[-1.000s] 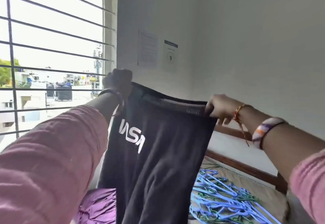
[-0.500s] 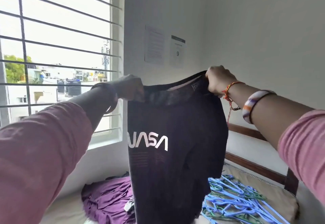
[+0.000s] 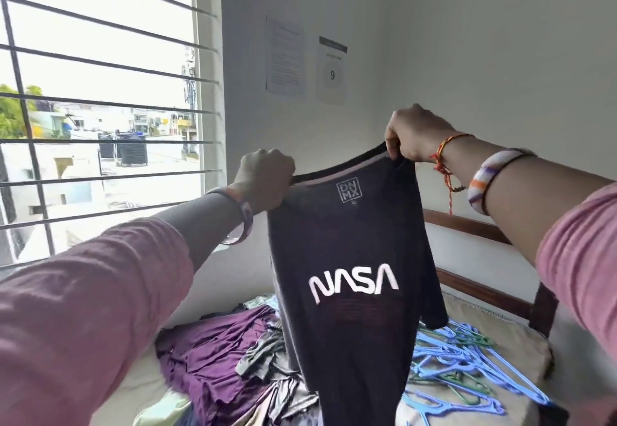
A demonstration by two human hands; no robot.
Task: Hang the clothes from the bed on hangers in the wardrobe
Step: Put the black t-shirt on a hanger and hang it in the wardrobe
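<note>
Hanging from its neckline, a dark NASA T-shirt [image 3: 350, 258] is held up above the bed [image 3: 500, 322]; one shoulder is pinched by the curled left hand [image 3: 265, 178], the other by the curled right hand [image 3: 412, 135], held higher. Behind it, purple clothes [image 3: 213, 355] and blue hangers [image 3: 460, 365] are partly hidden. The shirt's hem is cut off below.

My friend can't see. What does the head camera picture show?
Two hands, left hand and right hand, hold up a dark NASA T-shirt by its shoulders. Below on the bed lie purple clothes and blue hangers, beside a barred window.
</note>
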